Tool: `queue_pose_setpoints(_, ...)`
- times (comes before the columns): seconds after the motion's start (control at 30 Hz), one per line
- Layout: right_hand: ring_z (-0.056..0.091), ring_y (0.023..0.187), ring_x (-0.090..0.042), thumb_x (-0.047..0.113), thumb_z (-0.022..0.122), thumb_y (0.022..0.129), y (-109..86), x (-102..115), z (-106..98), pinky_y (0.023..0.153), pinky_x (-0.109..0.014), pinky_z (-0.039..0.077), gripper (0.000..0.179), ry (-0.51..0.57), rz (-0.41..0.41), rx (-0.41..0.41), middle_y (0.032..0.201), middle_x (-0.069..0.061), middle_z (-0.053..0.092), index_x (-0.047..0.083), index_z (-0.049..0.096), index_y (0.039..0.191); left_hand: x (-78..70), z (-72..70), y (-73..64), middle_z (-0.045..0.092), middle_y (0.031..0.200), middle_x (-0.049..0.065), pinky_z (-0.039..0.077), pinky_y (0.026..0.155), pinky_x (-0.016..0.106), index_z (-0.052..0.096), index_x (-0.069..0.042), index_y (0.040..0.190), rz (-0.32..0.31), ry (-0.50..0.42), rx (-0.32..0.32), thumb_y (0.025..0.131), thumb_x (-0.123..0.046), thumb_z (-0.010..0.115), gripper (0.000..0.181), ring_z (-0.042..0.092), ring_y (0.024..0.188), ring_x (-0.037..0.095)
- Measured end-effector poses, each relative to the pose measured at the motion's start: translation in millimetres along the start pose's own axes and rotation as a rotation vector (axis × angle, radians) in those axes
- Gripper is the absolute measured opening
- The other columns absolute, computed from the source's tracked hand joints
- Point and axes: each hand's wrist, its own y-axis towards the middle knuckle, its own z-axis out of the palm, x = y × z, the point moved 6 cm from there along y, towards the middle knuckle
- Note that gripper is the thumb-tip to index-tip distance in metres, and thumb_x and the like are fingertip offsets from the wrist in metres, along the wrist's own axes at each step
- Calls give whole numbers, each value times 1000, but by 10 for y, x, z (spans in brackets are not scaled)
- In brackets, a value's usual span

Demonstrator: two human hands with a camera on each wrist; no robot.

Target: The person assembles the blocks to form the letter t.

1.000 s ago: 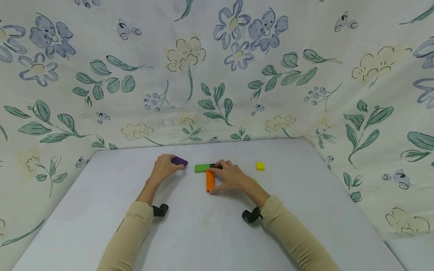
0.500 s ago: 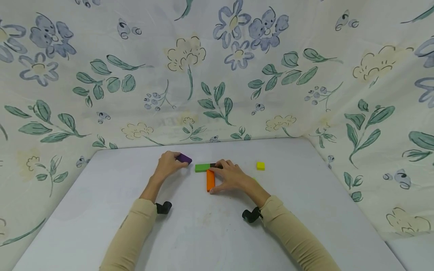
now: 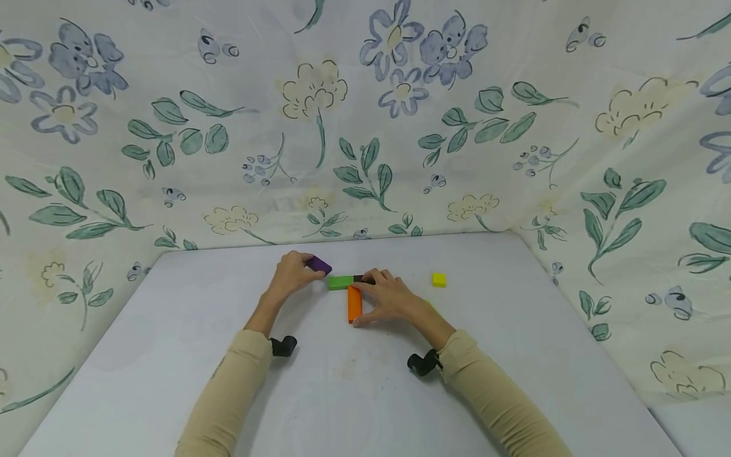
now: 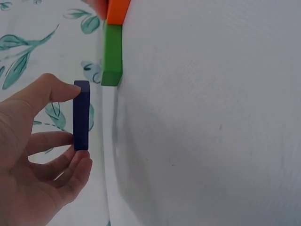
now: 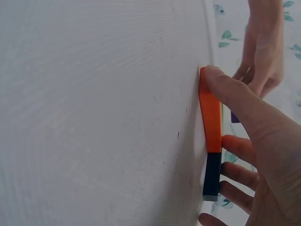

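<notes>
The left hand (image 3: 294,275) pinches a purple block (image 3: 320,264), the right hand (image 3: 391,297) an orange block (image 3: 355,306). A yellow block (image 3: 438,280) shows — head view only.

From six o'clock, the head view looks forward and down over the tabletop (image 3: 342,393); both wrist views look from close up, sharing the orange block (image 5: 212,123), near eleven o'clock in the left, three in the right.
</notes>
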Motion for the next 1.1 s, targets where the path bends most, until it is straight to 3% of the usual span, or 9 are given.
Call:
queue_pose_setpoints(0.87, 37, 132, -29, 72, 68, 74, 0, -1, 2, 104, -52, 40, 90, -1, 2, 3, 148, -6, 40, 30, 43, 149, -90, 173, 77, 65, 115, 23, 53, 83, 38, 62, 5, 128, 46, -17, 26, 82, -33, 75, 61, 57, 95, 29)
queue_pose_setpoints(1.1, 38, 131, -29, 72, 68, 74, -4, 4, -10, 101, -51, 41, 90, 2, -11, -5, 147, -7, 41, 29, 44, 149, -129, 209, 109, 65, 119, 24, 55, 88, 41, 60, 5, 130, 47, -44, 44, 83, -32, 75, 62, 59, 98, 30)
